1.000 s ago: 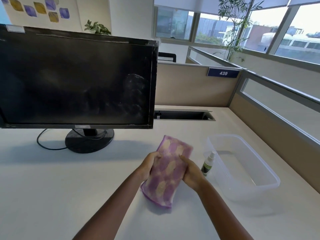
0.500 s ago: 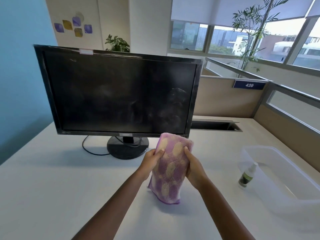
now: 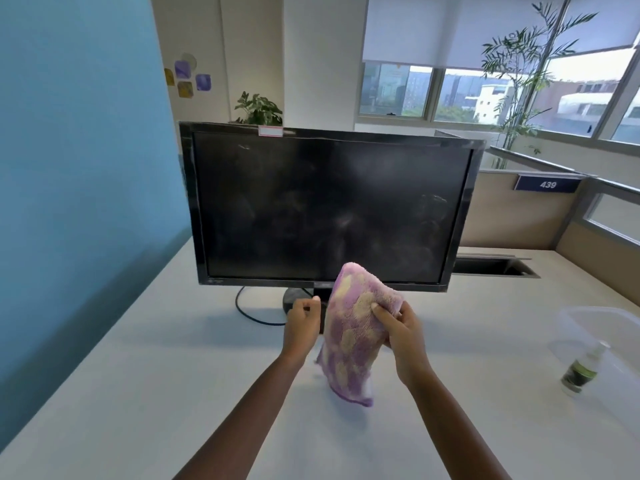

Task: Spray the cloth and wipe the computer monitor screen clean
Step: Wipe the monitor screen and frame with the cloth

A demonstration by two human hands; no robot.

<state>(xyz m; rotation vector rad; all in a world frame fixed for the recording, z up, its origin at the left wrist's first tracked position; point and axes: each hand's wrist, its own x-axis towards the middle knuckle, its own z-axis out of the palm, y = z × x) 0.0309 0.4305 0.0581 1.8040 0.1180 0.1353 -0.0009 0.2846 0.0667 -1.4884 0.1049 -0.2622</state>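
The dark monitor (image 3: 329,209) stands on the white desk (image 3: 173,375), its screen smeared with faint marks. My right hand (image 3: 405,337) grips the purple and yellow cloth (image 3: 349,334) by its upper right edge and holds it up in front of the monitor's lower bezel, with the rest hanging down towards the desk. My left hand (image 3: 301,322) is just left of the cloth, apart from it, with its fingers curled and nothing in them. The small spray bottle (image 3: 581,370) stands upright on the desk at the far right.
A clear plastic tub (image 3: 620,323) sits behind the bottle at the right edge. The monitor's black cable (image 3: 249,311) loops on the desk by its stand. A cable slot (image 3: 495,266) opens behind the monitor, and partitions close the back and right.
My left hand has let go of the cloth, which my right hand alone now holds higher and closer to the screen. The view has swung left and centred on the monitor.
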